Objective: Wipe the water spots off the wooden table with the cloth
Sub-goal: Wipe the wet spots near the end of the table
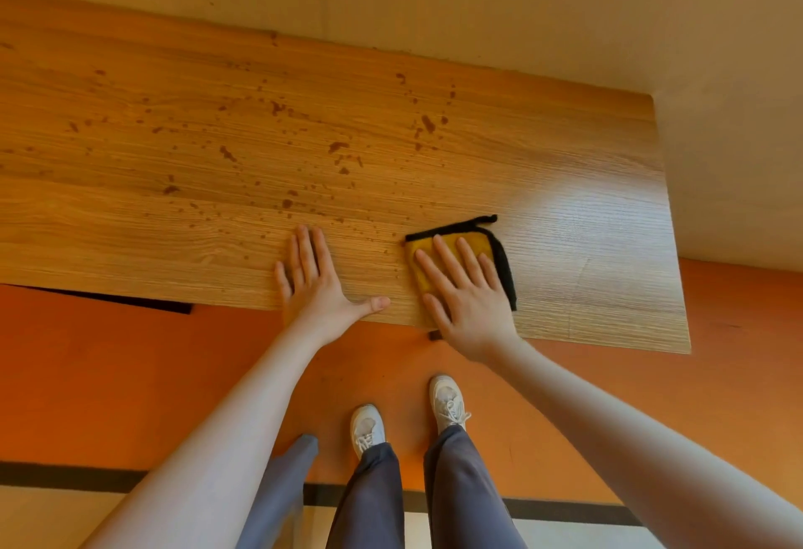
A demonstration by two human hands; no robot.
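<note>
The cloth [460,261] is pressed flat under the right hand [467,301], fingers [447,255] straight and spread for wiping pressure, while the left hand [315,283] is laid open-palmed on the tabletop [174,235], apparently as a brace, water spots [339,146] remaining beyond.

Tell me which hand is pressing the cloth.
The right hand: its straight fingers lie flat on the yellow cloth. The left hand rests on the bare table.

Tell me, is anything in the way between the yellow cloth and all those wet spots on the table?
Nothing visible blocks it. The right hand presses flat on the cloth, and bare wooden table lies between it and the water spots up and to the left. The left hand rests flat beside the cloth, below most spots.
</note>
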